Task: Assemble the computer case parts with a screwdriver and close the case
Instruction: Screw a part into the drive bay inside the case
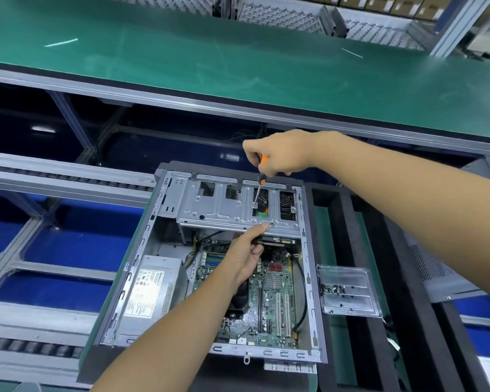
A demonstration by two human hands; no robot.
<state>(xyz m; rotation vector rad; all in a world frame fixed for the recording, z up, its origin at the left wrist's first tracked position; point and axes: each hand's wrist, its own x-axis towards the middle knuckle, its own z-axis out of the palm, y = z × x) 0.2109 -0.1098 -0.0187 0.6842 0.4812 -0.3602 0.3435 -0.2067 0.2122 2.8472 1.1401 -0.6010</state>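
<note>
An open grey computer case [119, 295] lies flat in front of me, its motherboard [275, 301] and power supply [150, 292] exposed. A metal drive cage [221, 207] spans the case's far end. My right hand [280, 154] grips an orange-handled screwdriver [259, 188] from above, its tip standing on a screw on the cage. My left hand [246, 256] reaches in from below, thumb and fingers pressing the cage's near edge, holding nothing loose.
A clear plastic tray [347, 290] with small screws sits right of the case on black foam. A perforated grey side panel [441, 275] lies further right. A green conveyor belt [238, 58] runs across the back; roller rails [40, 176] lie at left.
</note>
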